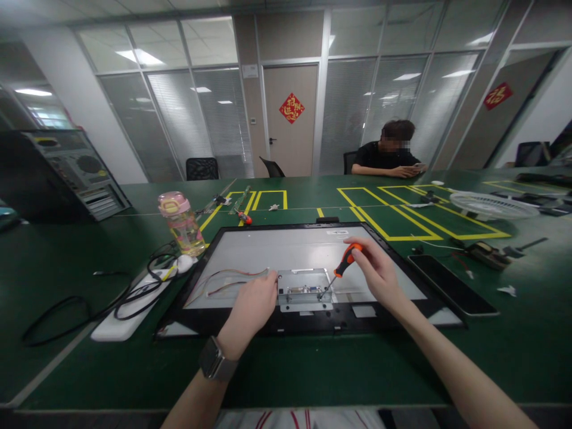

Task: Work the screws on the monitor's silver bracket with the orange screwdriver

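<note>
Striped cloth (304, 419) lies nearest my head view, at the lower edge; beyond it, on the green table (339, 375), a panel (277, 247) lies flat, with a metal plate (300, 278) on its near half. With the right hand (379, 269) I hold a driver (348, 258) by its orange-and-black handle, the shaft slanting down to the left and the tip by the row of ports (308, 290). My left hand (254, 299) is at the plate's left edge, fingers bent and close together; whether they pinch it or merely press, I cannot tell. Good work here, I judge, calls for bringing the shaft into line with whatever it seats in, since a slanted tip may slip and scratch the ports; for firm pressure before any twist; for a steady left hand; and for loose wires (226, 286) well apart from the tip, whose exact seat is too small to make out.
</note>
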Available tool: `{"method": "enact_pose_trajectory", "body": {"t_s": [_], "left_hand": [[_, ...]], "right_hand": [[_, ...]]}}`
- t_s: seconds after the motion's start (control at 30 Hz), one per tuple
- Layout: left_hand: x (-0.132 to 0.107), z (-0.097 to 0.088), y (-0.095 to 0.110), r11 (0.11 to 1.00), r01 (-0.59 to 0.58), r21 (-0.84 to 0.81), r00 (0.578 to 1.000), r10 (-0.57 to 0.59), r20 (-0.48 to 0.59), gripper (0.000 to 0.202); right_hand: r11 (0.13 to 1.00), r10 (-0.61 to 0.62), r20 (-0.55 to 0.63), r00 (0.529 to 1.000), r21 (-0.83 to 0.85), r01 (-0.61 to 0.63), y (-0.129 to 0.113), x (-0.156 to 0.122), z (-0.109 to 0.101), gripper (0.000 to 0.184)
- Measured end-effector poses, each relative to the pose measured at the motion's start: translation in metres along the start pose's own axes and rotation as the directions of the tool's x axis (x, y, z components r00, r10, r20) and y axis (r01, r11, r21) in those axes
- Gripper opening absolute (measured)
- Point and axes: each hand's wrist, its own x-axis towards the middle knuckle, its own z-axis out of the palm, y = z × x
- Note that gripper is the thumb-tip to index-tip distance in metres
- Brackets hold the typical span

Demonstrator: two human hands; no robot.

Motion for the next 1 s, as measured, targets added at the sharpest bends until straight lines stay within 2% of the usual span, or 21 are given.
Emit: {"method": "enact_pose_trajectory", "body": {"t_s": [0.13, 0.27, 0.33, 0.4, 0.57, 0.67, 0.87, 1.0], "left_hand": [[-0.001, -0.001, 0.0, 1.0, 0.006, 0.003, 1.0, -0.006, 0.016, 0.022], [-0.001, -0.001, 0.0, 1.0, 0.01, 0.009, 1.0, -0.01, 0.02, 0.023], [0.0, 0.001, 0.0, 1.0, 0.011, 0.005, 1.0, -0.011, 0.009, 0.022], [0.001, 0.003, 0.0, 1.0, 0.007, -0.002, 1.0, -0.007, -0.004, 0.021], [0.001, 0.004, -0.002, 1.0, -0.001, 0.002, 1.0, 0.001, -0.011, 0.021], [0.0, 0.002, -0.001, 1.0, -0.003, -0.001, 1.0, 0.003, -0.01, 0.021], [-0.001, -0.001, -0.001, 1.0, -0.006, 0.002, 1.0, 0.006, 0.02, 0.023], [-0.001, -0.002, -0.001, 1.0, -0.006, -0.011, 1.0, 0.006, 0.022, 0.023]], "right_hand": [[0.994, -0.052, 0.224, 0.973, -0.084, 0.073, -0.016, 0.016, -0.007, 0.025], [0.974, -0.085, 0.341, 0.936, -0.168, 0.15, -0.03, 0.034, -0.002, 0.019], [0.969, -0.085, 0.327, 0.941, -0.192, 0.154, -0.032, 0.037, 0.005, 0.014], [0.975, -0.095, 0.264, 0.96, -0.168, 0.143, -0.03, 0.036, 0.012, 0.012], [0.983, -0.123, 0.147, 0.981, -0.116, 0.141, -0.02, 0.018, 0.015, 0.011], [0.994, -0.091, 0.133, 0.987, -0.055, 0.099, -0.013, 0.009, 0.009, 0.024], [0.999, 0.046, 0.04, 0.998, -0.021, -0.045, -0.003, 0.008, 0.005, 0.014], [0.997, 0.076, -0.009, 0.997, 0.026, -0.076, -0.003, 0.007, 0.009, 0.02]]}}
